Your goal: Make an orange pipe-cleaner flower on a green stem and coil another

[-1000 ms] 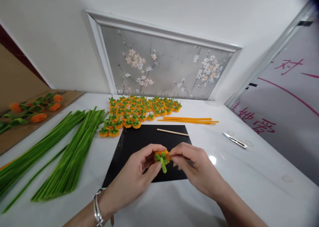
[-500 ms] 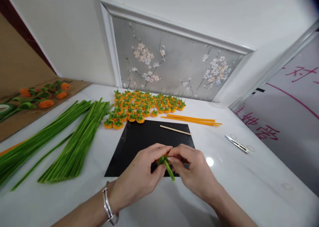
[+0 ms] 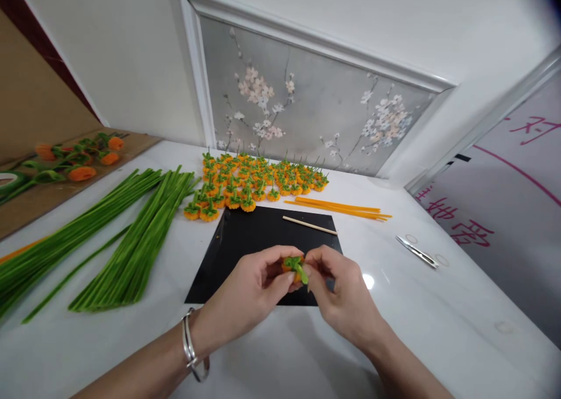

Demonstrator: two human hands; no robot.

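Above the front part of a black mat (image 3: 245, 241), my left hand (image 3: 249, 285) pinches a small orange pipe-cleaner flower (image 3: 294, 264) with green leaves and a short green stem. The stem points toward me and slightly right. My right hand (image 3: 339, 282) is closed at the flower's right side, its thumb and forefinger at the leaves and stem. Part of the orange underside is hidden by the fingers. Behind the hands, a thin wooden stick (image 3: 310, 225) lies on the mat's far right.
Rows of finished orange flowers (image 3: 263, 180) stand at the back. Bundles of green pipe cleaners (image 3: 135, 241) lie left, and orange pipe cleaners (image 3: 342, 207) lie right of the flowers. Small metal snips (image 3: 416, 251) rest farther right. Longer-stemmed flowers (image 3: 82, 173) lie on cardboard at left.
The flower has been tipped, so its leaves and top now face up more and its stem appears shorter. My right fingers have shifted slightly right. The view has tilted a little.
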